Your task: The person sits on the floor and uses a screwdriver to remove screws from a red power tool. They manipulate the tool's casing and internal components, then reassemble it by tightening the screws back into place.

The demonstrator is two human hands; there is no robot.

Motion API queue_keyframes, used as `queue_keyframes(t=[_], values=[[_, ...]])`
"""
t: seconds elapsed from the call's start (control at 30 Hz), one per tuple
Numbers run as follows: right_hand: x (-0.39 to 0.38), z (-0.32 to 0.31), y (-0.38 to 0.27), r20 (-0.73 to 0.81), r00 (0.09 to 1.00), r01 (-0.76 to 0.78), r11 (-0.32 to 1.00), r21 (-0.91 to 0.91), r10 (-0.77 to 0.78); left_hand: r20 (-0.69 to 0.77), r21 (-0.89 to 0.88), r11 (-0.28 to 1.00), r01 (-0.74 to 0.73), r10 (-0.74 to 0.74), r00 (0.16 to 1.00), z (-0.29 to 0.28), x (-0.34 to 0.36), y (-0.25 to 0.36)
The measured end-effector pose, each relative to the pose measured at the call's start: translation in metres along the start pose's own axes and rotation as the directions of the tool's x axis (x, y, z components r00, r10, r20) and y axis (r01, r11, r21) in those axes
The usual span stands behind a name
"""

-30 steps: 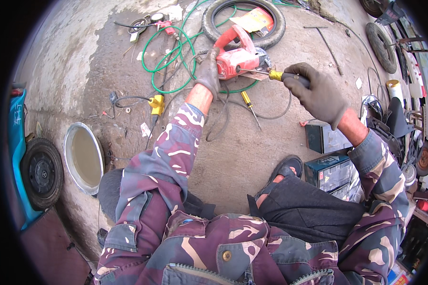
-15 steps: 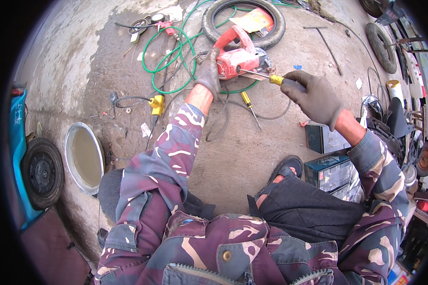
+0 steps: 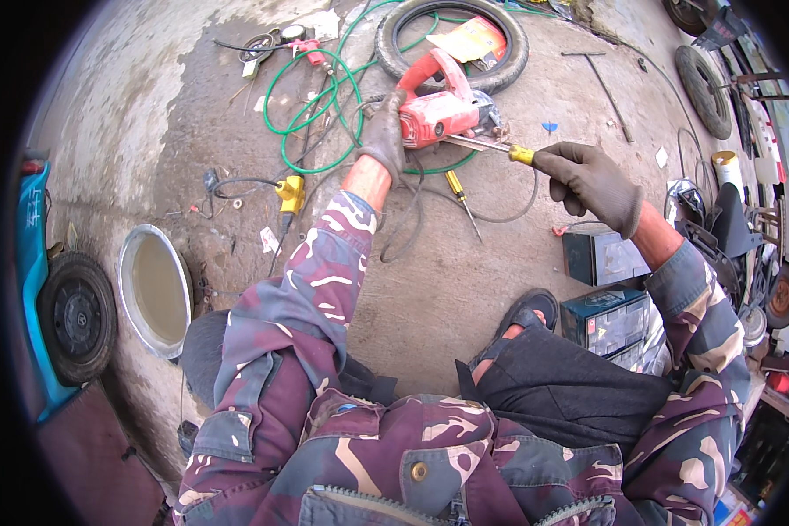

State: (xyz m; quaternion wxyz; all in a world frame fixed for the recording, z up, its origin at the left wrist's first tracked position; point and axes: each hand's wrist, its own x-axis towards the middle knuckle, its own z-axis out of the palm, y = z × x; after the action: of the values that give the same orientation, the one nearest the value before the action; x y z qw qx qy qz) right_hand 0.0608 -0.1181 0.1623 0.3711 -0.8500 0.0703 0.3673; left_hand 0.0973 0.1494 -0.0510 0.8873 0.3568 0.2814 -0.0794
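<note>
A red power saw point(image 3: 434, 118) with a loop handle and a grey front end rests on the ground ahead. My gloved left hand point(image 3: 382, 138) grips its left end, fingers partly hidden behind the body. In my gloved right hand point(image 3: 592, 182) is a screwdriver point(image 3: 521, 155) with a yellow handle, pinched between thumb and fingers. Its metal shaft points left at the lower side of the saw, below a dark round hole in the housing. Whether the tip touches the saw I cannot tell. A second yellow-handled screwdriver point(image 3: 455, 184) lies on the ground just below the saw.
Beyond the saw lie a tyre point(image 3: 517, 61) and a looped green hose point(image 3: 276, 131). A T-handled bar point(image 3: 609, 92) is at the far right. Two dark boxes point(image 3: 605, 307) stand by my right foot. To the left are a yellow plug connector point(image 3: 290, 193) and a basin of murky water point(image 3: 124, 289).
My right hand has moved slightly right and down. The screwdriver's shaft has left the round hole in the saw's side and sits lower. My left hand and the saw stay in place.
</note>
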Motion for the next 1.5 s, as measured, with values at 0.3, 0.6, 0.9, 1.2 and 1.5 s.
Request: queue_keyframes(t=[0.3, 0.6, 0.9, 1.2, 1.5], values=[[0.002, -0.043, 0.05, -0.112, 0.992, -0.049, 0.991, 0.124, 0.063, 0.111, 0.082, 0.995, 0.065, -0.074, 0.991, -0.007, 0.001, 0.004], [0.029, -0.068, 0.108, -0.171, 0.968, -0.191, 0.981, -0.023, 0.185, 0.164, 0.209, 0.977, 0.048, -0.084, 0.983, 0.005, -0.015, 0.006], [0.037, -0.086, 0.132, -0.251, 0.954, -0.202, 0.97, -0.133, 0.164, 0.105, 0.38, 0.919, -0.101, 0.066, 0.992, 0.015, -0.02, -0.008], [0.047, -0.102, 0.167, -0.26, 0.954, -0.198, 0.964, -0.179, 0.148, 0.12, 0.63, 0.733, -0.255, 0.233, 0.965, 0.055, -0.064, -0.028], [0.055, -0.115, 0.209, -0.25, 0.959, -0.246, 0.819, -0.518, 0.13, 0.145, 0.842, 0.436, -0.318, 0.385, 0.912, 0.065, -0.085, -0.052]])
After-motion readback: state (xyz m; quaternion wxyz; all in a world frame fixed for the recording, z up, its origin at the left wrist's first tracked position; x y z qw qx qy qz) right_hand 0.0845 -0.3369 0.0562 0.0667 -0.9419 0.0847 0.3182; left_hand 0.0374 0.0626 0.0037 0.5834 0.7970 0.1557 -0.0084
